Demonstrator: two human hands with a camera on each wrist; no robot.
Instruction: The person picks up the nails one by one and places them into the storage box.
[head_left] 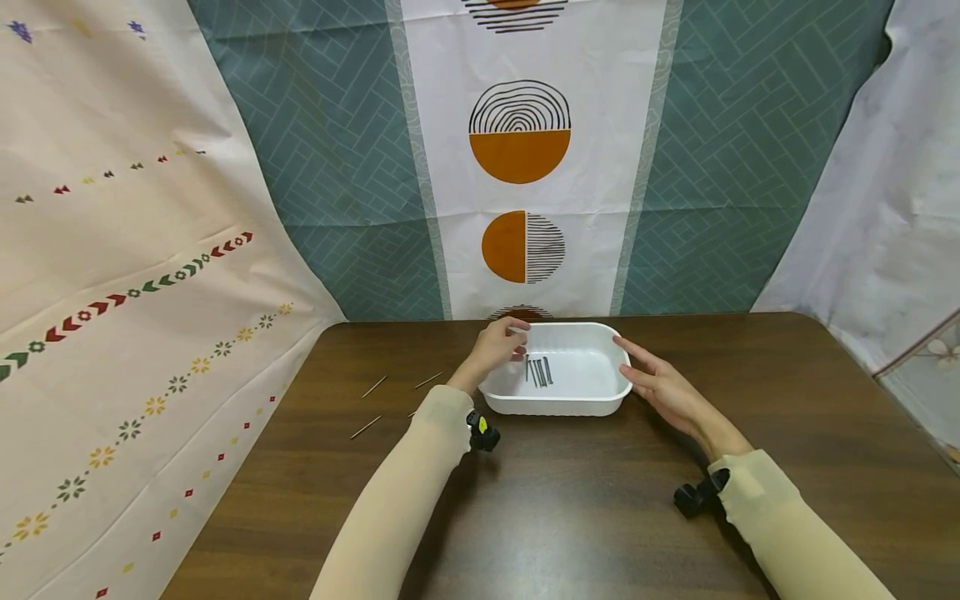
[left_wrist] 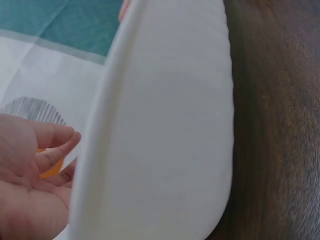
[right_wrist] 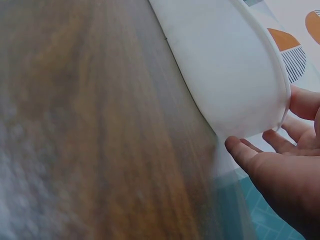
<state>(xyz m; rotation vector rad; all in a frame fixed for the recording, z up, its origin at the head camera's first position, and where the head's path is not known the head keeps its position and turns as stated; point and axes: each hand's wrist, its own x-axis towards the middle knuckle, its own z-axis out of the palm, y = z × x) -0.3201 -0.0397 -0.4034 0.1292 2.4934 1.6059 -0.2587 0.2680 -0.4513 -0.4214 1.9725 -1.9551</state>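
Note:
A white plastic tray (head_left: 555, 406) sits near the table's far edge. Several thin grey metal pieces like nails (head_left: 538, 372) lie inside it, side by side toward the left. My left hand (head_left: 495, 348) is over the tray's left end, fingers loosely bent. In the left wrist view that hand (left_wrist: 35, 175) shows past the tray's rim, with nothing visible between thumb and fingers. At the tray's right end, my right hand (head_left: 667, 390) touches the rim and outer wall with spread fingers. The right wrist view shows its thumb (right_wrist: 245, 155) by the tray's corner.
Several similar thin metal pieces (head_left: 366, 427) lie scattered on the brown wooden table (head_left: 570, 517), left of the tray; my left forearm partly hides one. Patterned cloths (head_left: 360, 167) hang behind and beside the table. Each wrist wears a small black camera (head_left: 482, 432).

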